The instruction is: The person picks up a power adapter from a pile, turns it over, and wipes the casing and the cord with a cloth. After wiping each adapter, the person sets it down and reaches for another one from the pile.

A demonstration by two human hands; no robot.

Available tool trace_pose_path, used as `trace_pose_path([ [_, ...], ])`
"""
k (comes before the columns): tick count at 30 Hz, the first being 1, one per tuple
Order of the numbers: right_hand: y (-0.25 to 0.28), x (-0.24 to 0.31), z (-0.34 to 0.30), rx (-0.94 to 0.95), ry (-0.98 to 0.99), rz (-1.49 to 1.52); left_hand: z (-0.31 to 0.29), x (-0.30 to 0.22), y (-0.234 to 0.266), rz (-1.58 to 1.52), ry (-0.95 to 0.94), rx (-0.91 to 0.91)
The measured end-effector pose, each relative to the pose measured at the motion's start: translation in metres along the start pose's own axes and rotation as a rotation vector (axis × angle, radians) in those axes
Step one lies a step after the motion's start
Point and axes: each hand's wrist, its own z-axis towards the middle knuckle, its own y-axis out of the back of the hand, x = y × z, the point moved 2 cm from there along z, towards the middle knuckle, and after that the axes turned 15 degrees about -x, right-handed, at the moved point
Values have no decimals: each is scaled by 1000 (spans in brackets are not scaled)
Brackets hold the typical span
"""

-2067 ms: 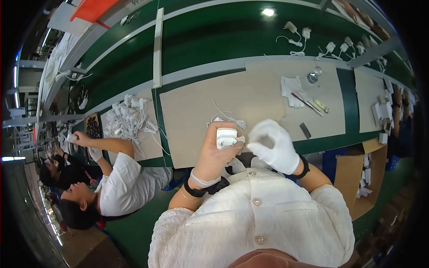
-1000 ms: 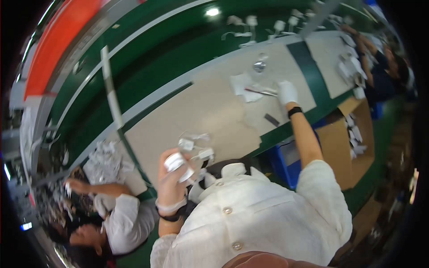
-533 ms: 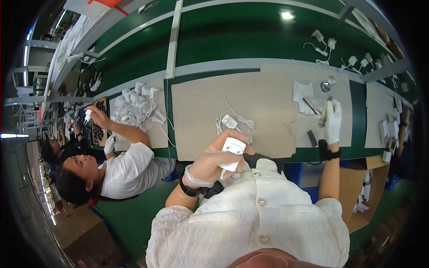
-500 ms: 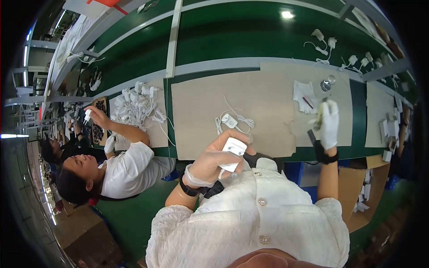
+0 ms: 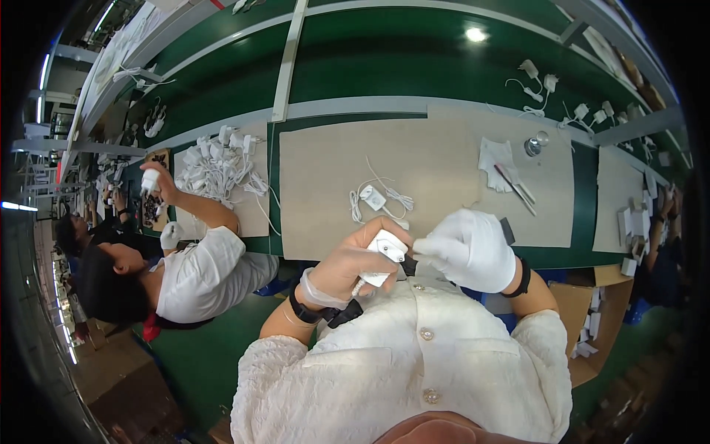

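Observation:
My left hand [image 5: 353,259], in a thin translucent glove, is closed round a white power adapter [image 5: 387,246] in front of my chest. The adapter's end face is turned up and its white cord comes out below. My right hand [image 5: 470,250], in a white glove, is close beside it with fingers pinched together near the adapter. Something pale yellowish shows at those fingertips; I cannot tell whether it is a held piece or the glove itself. Another white adapter [image 5: 373,197] with a coiled cord lies on the brown board [image 5: 318,163] just beyond my left hand.
At right lie a white cloth [image 5: 494,159], two thin pen-like tools [image 5: 515,185] and a small metal-topped clear bottle [image 5: 532,145]. A pile of white adapters [image 5: 222,166] is at left, beside a seated co-worker [image 5: 196,266]. A carton [image 5: 584,318] stands at lower right.
My right hand has come from beside the cloth at right to the adapter in my left hand. A second thin tool now shows beside the cloth. The left hand keeps its hold.

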Motion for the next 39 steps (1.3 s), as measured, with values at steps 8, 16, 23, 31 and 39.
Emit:
trace_pose_path([
  [8,-2,11,1,-32,156,-101,2,5,3,1,-31,-31],
  [16,0,15,2,72,201,-153,1,6,2,6,-72,-91],
  [23,4,14,8,-10,157,-130,0,5,1,-19,-65,-118],
  [31,-3,9,5,42,222,-205,-1,4,1,4,-61,-101],
  [39,-4,9,4,80,202,-166,1,8,11,6,-12,-25],
])
